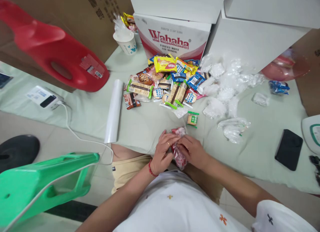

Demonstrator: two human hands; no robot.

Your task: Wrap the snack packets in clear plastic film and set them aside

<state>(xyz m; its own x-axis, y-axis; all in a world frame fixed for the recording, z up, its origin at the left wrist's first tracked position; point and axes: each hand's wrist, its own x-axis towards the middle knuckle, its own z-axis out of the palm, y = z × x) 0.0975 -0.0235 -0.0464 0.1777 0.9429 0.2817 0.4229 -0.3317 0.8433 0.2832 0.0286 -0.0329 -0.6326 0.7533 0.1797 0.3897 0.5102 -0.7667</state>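
At the table's near edge my left hand and my right hand are both closed on a clear plastic bag with red contents. What exactly is inside cannot be made out. The fingers of both hands meet around its middle, while its ends show above and below. Just beyond lies a small green-edged biscuit packet. Farther back is a heap of wrapped snacks, among them a yellow wafer packet, blue packets and long biscuit bars.
Crumpled clear plastic bags lie right of the snacks. A white roll, a red jug and a paper cup are on the left. A Wahaha carton stands behind. A black phone rests at right; a green stool stands lower left.
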